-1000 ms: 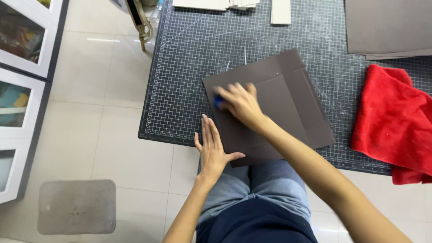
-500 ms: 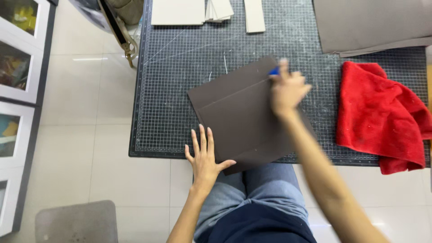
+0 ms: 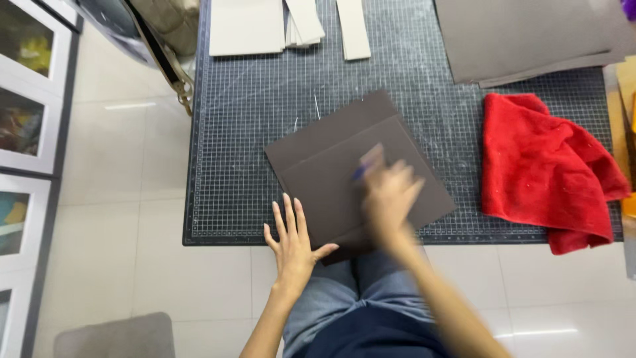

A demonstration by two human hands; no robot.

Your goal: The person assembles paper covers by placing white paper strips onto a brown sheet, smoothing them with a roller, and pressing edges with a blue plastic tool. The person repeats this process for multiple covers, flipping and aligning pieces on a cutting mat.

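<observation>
Since the earlier frame the right hand (image 3: 391, 192) has swept back from the far right corner of the dark brown board (image 3: 344, 166) to its middle, blurred, its grip closed on a small blue tool (image 3: 360, 172). The left hand (image 3: 291, 238), fingers spread and open, presses flat on the board's near left edge, apparently to steady it on the cutting mat (image 3: 232, 166). A red cloth (image 3: 543, 166) lies to the right, pale card strips (image 3: 351, 26) and grey sheets (image 3: 523, 33) at the far side. Framed pictures (image 3: 26, 126) line the floor at left.
</observation>
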